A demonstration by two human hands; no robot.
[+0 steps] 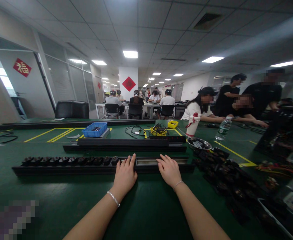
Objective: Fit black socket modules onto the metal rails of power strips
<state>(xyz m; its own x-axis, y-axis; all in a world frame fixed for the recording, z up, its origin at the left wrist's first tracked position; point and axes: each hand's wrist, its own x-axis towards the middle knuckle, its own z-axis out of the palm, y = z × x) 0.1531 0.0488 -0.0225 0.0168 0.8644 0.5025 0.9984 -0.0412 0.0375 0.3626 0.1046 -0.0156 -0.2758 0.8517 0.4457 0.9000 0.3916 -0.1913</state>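
A long black channel point(73, 170) lies across the green table in front of me. Its left part holds a row of small black socket-like modules point(71, 160), while a pale metallic strip point(148, 161) shows in its right part. My left hand point(125, 175) rests on the channel at the right end of the row, its fingers stretched out and partly covering the last module. Over the bare right part lies my right hand point(170, 170), palm down with fingers spread. Neither hand visibly grips anything; what lies under the fingertips is hidden.
Behind the channel lie more black rails point(123, 143), a blue bin point(95, 129) and cables point(136, 130). Many loose black modules point(226, 176) are piled at right, near a metal bowl point(199, 144), a white flask point(192, 126) and a water bottle point(223, 129). Other people work beyond.
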